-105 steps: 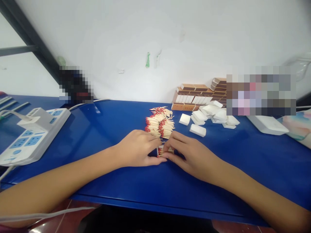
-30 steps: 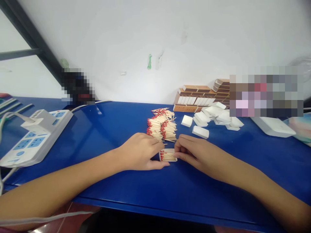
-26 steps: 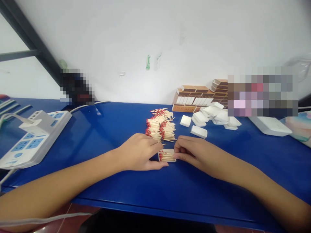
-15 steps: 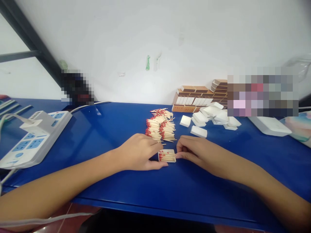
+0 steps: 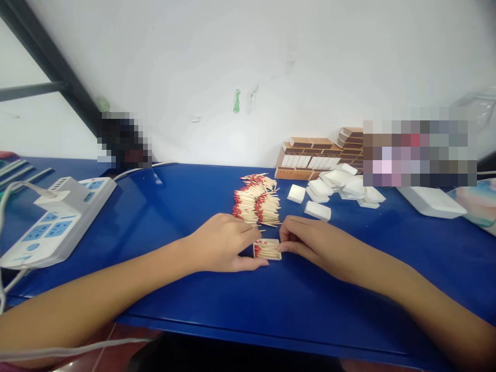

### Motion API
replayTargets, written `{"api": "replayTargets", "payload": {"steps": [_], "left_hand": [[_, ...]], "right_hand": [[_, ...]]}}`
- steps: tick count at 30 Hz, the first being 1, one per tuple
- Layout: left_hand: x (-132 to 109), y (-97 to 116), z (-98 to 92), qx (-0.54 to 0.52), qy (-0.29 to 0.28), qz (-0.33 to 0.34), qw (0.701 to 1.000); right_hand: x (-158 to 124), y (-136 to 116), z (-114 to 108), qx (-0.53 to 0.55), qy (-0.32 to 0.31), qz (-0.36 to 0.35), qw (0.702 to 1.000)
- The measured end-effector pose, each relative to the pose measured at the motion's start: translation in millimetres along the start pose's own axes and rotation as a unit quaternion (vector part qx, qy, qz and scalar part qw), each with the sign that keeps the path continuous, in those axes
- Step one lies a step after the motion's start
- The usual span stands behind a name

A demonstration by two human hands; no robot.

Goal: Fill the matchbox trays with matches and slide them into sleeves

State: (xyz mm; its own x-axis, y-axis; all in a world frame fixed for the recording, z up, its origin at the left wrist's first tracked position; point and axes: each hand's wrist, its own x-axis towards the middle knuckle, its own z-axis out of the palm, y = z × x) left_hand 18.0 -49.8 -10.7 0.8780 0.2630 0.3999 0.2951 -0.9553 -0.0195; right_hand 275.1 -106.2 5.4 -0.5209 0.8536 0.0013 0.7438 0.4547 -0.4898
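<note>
A small white matchbox tray (image 5: 273,257) lies on the blue table, partly filled with red-headed matches (image 5: 268,250). My left hand (image 5: 222,244) is curved around the tray's left end, fingers at its far side and thumb along the near side. At the right end, my right hand (image 5: 306,237) has thumb and forefinger pinched together over the tray's edge; whether a match is between them is hidden. Just beyond the tray lies a pile of loose matches (image 5: 258,201), heads mostly to the left.
Several white trays (image 5: 341,178) lie heaped at the back right, one tray (image 5: 318,211) nearer my right hand. Brown matchbox covers (image 5: 296,173) are stacked against the wall. A white power strip (image 5: 58,227) with cables is on the left, a white box (image 5: 432,201) on the right.
My right fingertips have shifted slightly left, over the tray's right edge. My left hand stays around the tray.
</note>
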Motion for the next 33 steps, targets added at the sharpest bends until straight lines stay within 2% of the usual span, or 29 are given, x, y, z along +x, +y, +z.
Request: {"api": "replayTargets", "payload": {"steps": [15,26,33], "left_hand": [[-0.2,-1.0,-0.6,-0.007,-0.011,-0.005,1.0],[0.9,-0.8,-0.4,-0.006,-0.007,-0.007,1.0],[1.1,-2.2,0.2,0.005,-0.001,-0.004,1.0]], "right_hand": [[2.8,-10.0,0.6,0.054,-0.014,0.012,0.998],[4.5,-10.4,5.7,0.034,0.053,-0.046,0.997],[3.9,-9.5,4.2,0.007,0.089,-0.026,0.996]]}}
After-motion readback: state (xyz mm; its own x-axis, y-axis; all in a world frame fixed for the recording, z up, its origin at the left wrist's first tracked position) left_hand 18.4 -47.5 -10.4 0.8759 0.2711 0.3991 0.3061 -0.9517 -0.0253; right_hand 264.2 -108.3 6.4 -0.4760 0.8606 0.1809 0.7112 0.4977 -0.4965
